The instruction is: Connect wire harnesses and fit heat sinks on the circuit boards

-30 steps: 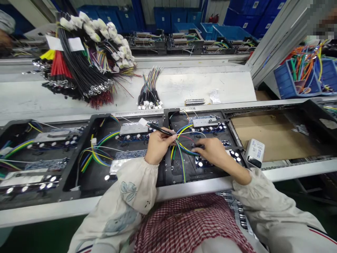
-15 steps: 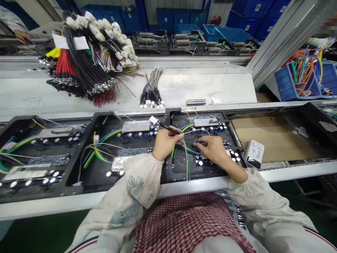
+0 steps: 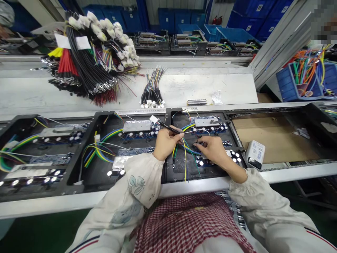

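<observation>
- My left hand (image 3: 165, 142) is closed around a black cable (image 3: 166, 127); its long axis runs up and leftward from my fist, ending in a white plug (image 3: 153, 119).
- My right hand (image 3: 213, 149), just beside it, rests fingertips among coloured wires (image 3: 185, 160) in the tray (image 3: 171, 175); whether it grips one I cannot tell.

One tray (image 3: 179, 172) lies before you — a second tray (image 3: 86, 172) to its left, a cardboard sheet (image 3: 276, 140) to its right. Behind, on the bench (image 3: 210, 84), a wire heap (image 3: 86, 66) lies left of a wire bundle (image 3: 152, 88).
</observation>
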A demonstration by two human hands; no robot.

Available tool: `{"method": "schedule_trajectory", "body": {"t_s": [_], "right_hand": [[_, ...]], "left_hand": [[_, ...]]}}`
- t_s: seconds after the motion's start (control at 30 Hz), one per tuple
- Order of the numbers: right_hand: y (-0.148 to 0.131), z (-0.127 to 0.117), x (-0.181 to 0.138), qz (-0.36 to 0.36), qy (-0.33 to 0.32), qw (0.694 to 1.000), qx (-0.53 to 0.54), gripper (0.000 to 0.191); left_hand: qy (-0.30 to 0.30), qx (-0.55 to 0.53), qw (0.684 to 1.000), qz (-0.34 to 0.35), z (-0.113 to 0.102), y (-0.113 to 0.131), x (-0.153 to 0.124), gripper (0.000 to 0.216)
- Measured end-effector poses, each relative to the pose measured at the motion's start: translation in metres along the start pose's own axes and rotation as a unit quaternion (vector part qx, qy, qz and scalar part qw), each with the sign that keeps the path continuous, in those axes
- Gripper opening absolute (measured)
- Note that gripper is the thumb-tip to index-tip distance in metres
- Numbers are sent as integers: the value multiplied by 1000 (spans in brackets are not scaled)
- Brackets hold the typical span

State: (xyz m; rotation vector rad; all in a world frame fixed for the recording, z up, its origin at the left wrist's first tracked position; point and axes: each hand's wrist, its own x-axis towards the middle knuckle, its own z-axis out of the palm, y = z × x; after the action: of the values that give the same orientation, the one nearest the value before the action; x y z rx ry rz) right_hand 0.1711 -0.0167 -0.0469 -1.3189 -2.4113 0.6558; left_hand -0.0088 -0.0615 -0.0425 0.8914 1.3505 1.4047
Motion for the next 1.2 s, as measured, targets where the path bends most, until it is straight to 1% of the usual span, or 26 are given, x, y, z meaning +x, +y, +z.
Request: {"method": "schedule_trajectory", "body": {"t_s": [0.1, 0.17, 0.23, 0.3, 0.33, 0.37, 0.43, 0.47, 0.5, 0.53, 0.67, 1.2], "right_hand": [[-2, -6, -1, 26, -34, 999, -7, 13], [-4, -13, -7, 31, -41, 999, -14, 16], [-8, -20, -16, -2, -69, 998, -6, 20], [-11, -23, -23, -54, -117, 991, 24, 19], [-12, -23, -25, -67, -126, 989, 46, 18], [-12, -21, -25, -67, -112, 989, 67, 16], [-10, -15, -20, -44, -26, 995, 89, 11], [-9, -11, -17, -32, 16, 996, 86, 9], [-7, -7, -13, -26, 45, 996, 72, 8], [-5, -4, -9, -24, 58, 997, 53, 7], [1, 4, -4, -16, 49, 999, 4, 9], [0, 3, -6, -11, 47, 999, -2, 9]], "left_hand": [[4, -1, 1000, -1, 0, 0, 1, 16], [9, -2, 1000, 0, -1, -1, 2, 17], [13, -6, 1000, 0, 0, -1, 2, 18], [22, -10, 1000, 2, 0, -1, 2, 20], [27, -12, 1000, 3, 0, -1, 2, 21], [29, -13, 999, 4, 1, -1, 1, 21], [29, -13, 1000, 3, 2, -1, 1, 22], [25, -13, 1000, 2, 2, -2, 1, 22], [21, -13, 1000, 1, 2, -2, 0, 22], [18, -13, 1000, 2, 2, -2, 0, 21], [9, -8, 1000, 8, 1, -3, 1, 23], [11, -9, 1000, 8, 1, -1, 0, 22]]}}
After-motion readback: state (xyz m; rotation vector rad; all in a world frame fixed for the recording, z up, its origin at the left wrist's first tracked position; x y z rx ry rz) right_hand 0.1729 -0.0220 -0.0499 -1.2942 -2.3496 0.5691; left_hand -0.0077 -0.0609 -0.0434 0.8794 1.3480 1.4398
